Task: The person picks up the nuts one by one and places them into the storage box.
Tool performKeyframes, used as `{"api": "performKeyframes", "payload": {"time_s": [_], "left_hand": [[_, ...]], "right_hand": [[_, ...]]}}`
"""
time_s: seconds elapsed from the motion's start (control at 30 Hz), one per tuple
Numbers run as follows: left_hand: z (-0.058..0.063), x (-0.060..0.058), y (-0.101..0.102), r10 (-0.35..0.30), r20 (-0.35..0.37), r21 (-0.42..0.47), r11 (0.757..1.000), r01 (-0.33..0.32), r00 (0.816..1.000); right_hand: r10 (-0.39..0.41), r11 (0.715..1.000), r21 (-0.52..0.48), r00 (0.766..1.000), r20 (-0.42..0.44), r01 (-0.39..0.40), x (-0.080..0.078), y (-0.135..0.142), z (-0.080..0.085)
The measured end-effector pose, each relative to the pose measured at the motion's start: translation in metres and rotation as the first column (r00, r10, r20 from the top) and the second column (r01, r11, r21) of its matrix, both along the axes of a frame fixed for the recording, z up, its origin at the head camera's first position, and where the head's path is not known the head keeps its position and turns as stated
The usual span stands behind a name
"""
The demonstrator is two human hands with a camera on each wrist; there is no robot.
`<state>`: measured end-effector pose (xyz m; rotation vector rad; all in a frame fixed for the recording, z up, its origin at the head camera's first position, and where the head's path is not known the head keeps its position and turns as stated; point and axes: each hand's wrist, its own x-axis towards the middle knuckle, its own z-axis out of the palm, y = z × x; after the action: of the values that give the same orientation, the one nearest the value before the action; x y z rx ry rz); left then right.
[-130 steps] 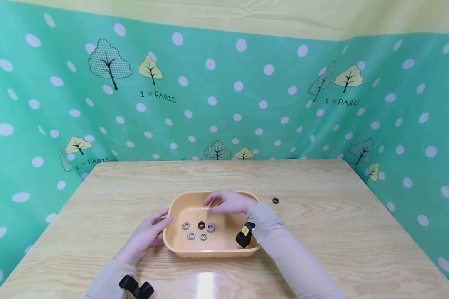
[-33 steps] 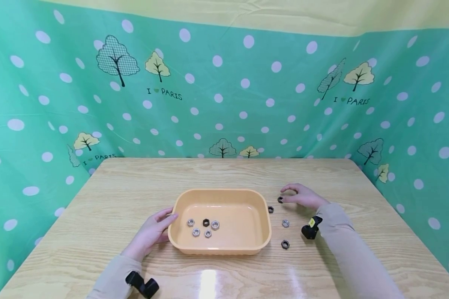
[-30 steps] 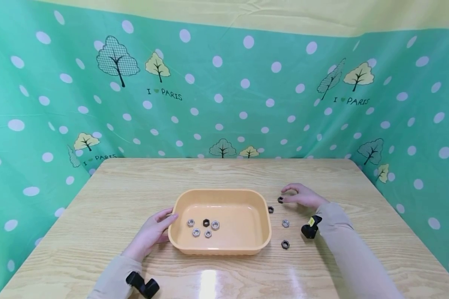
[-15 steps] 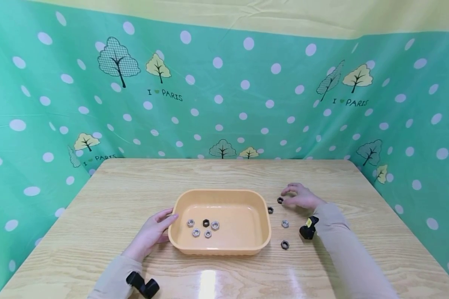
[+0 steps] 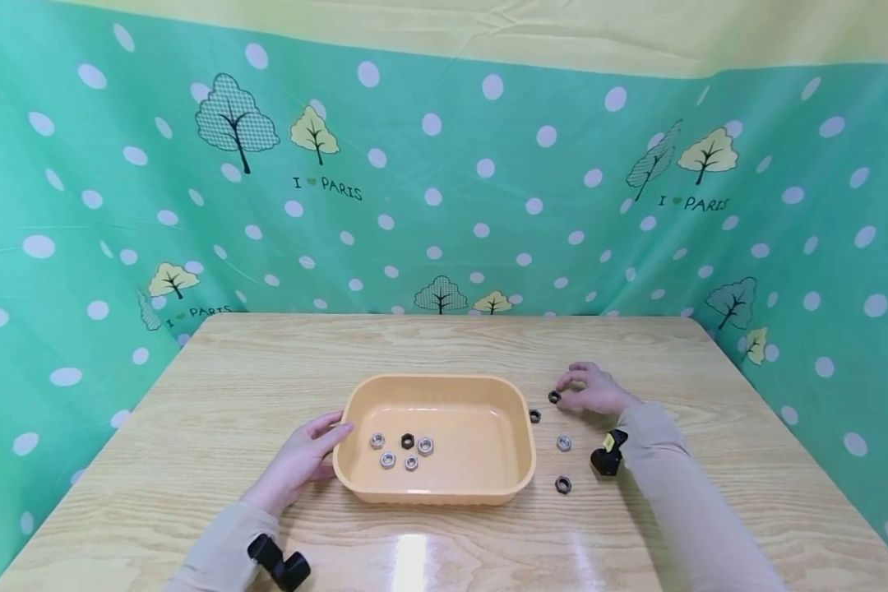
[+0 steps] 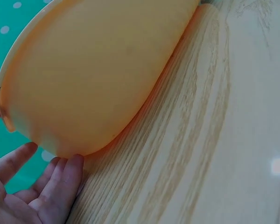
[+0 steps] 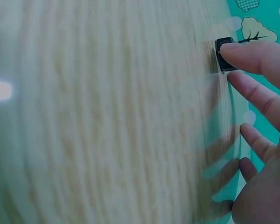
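My left hand holds the left end of a peach plastic tray, thumb over its rim. In the left wrist view, the fingertips meet the tray's outer wall from below. Inside lie several silver nuts, such as one silver nut, and one black nut. Right of the tray my right hand pinches another black hex nut at the table surface. In the right wrist view the thumb overlaps that nut's face and the index fingertip is at its edge; the other fingers are spread.
On the table, near the tray's right side, lie a black nut, a silver nut and a dark nut. A green dotted curtain hangs behind and at both sides.
Over four seconds, my right hand has moved from above the tray out to the black nut on the right. Lately its fingers have only shifted slightly there; the left hand stays on the tray.
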<state>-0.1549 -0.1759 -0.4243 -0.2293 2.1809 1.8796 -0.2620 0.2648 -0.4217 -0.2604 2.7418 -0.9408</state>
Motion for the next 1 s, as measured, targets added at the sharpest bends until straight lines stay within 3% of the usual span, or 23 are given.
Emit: {"api": "performKeyframes", "payload": {"time_s": [0.43,1.0], "left_hand": [[-0.0008,0.0008,-0.0016,0.011,0.007,0.015,1.0,-0.011,1.0],[-0.0029,0.0002,-0.0022,-0.001,0.011,0.036,0.999,0.0,1.0]], "right_hand": [[-0.054,0.998,-0.009,0.999,-0.002,0.054,-0.0033,-0.004,-0.0089],[-0.087,0.996,-0.011,0.996,-0.003,0.087,-0.0009,-0.0063,-0.0066]]}}
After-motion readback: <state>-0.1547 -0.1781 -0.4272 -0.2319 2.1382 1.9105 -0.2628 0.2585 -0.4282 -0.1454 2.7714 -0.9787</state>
